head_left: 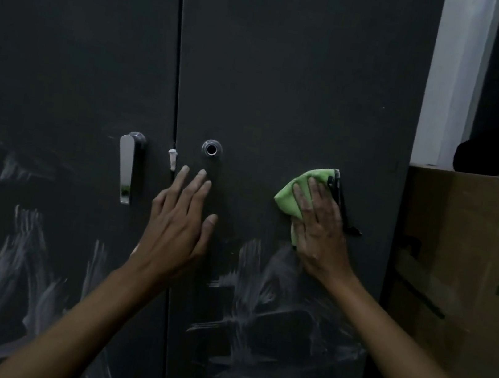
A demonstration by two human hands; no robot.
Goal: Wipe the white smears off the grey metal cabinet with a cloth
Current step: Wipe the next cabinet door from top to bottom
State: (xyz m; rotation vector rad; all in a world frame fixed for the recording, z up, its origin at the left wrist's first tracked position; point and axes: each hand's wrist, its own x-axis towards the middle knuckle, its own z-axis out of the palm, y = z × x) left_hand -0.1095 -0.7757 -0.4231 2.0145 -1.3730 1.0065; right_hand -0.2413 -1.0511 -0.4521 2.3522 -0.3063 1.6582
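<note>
I am seeing two bare forearms entering from the lower edge of the head view, each ending in a bare hand: the left hand (179,227) and the right hand (319,231). No sleeve is showing on either arm up to the frame edge. I am finding no glove, ring, watch or band on either wrist or on the fingers. The fingernails are showing short and unpainted. The dim lighting is hiding finer detail.
</note>
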